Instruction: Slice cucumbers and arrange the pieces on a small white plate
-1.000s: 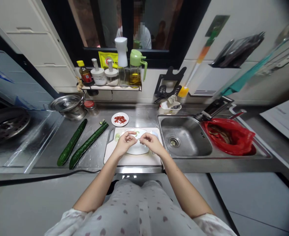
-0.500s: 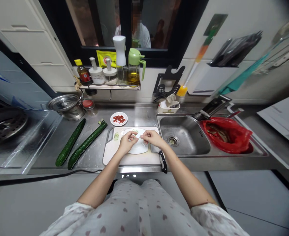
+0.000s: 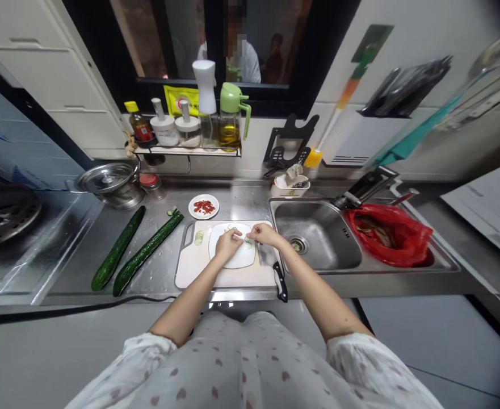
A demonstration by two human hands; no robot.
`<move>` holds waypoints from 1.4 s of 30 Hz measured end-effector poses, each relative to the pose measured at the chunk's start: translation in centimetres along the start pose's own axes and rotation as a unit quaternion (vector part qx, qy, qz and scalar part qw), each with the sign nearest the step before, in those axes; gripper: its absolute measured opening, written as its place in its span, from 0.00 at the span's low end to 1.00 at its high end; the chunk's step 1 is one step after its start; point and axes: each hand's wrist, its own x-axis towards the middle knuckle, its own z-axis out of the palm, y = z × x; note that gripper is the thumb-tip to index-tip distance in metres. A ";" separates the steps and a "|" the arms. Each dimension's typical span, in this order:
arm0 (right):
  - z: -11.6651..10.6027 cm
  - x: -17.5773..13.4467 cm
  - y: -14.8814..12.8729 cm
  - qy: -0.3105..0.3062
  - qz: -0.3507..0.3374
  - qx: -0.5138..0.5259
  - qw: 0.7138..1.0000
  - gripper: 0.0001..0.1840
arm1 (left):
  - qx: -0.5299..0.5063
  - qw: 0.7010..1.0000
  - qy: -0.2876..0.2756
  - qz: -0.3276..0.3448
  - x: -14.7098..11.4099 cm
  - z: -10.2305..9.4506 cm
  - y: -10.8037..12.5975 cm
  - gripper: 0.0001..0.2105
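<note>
A white square plate [image 3: 233, 262] rests on the cutting board [image 3: 192, 267], with a few pale cucumber slices on it. Over the plate's right side, my right hand [image 3: 265, 234] pinches a thin cucumber slice [image 3: 248, 242] between thumb and fingertips. My left hand [image 3: 229, 244] is over the middle of the plate, its fingers drawn together; whatever is between them is too small to make out. More cucumber slices [image 3: 199, 237] are stacked at the board's left. A knife [image 3: 280, 281] with a black handle lies along the board's right edge.
Two whole-looking cucumbers [image 3: 120, 247] lie left of the board. Behind it stands a small plate of red pieces [image 3: 204, 207]. The sink [image 3: 318, 233] is to the right, beside a red plastic bag [image 3: 392, 236]. Bottles stand on a rack [image 3: 190, 150].
My left hand has moved slightly right and its fingers have come closer together. My right hand stays close by, at the plate's right side. The whole view has shifted slightly.
</note>
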 end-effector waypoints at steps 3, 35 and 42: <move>0.5 0.4 1.0 0.006 0.016 -0.035 0.999 0.19 | 0.020 1.000 -0.010 -0.013 0.2 0.5 -0.1 0.08; 1.5 0.7 0.8 0.003 0.080 -0.296 0.952 0.12 | 0.215 0.976 -0.018 0.017 1.3 3.2 -0.2 0.08; 1.7 0.5 1.0 0.008 0.090 -0.292 0.952 0.12 | 0.215 0.976 -0.032 0.008 1.7 3.7 -0.2 0.07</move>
